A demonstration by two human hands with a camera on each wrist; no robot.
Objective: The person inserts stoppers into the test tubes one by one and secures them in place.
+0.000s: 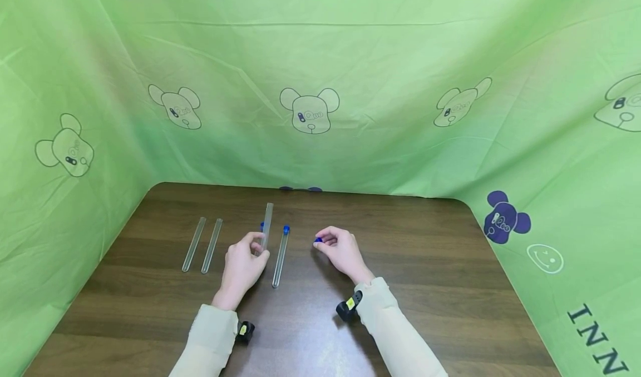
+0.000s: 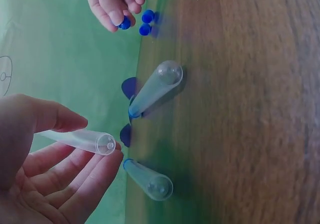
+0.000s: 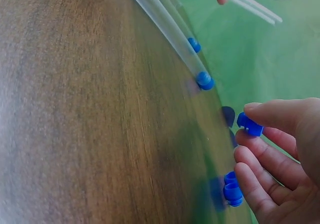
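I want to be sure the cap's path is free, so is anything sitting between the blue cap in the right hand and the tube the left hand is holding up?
Nothing visible blocks it. The right hand pinches the blue cap above bare table. The capped tube lies flat below the gap, under the raised tube in the left hand.

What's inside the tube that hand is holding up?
The tube in the left hand looks clear and empty, with no cap on it. The fingers cover part of it, so that part cannot be seen.
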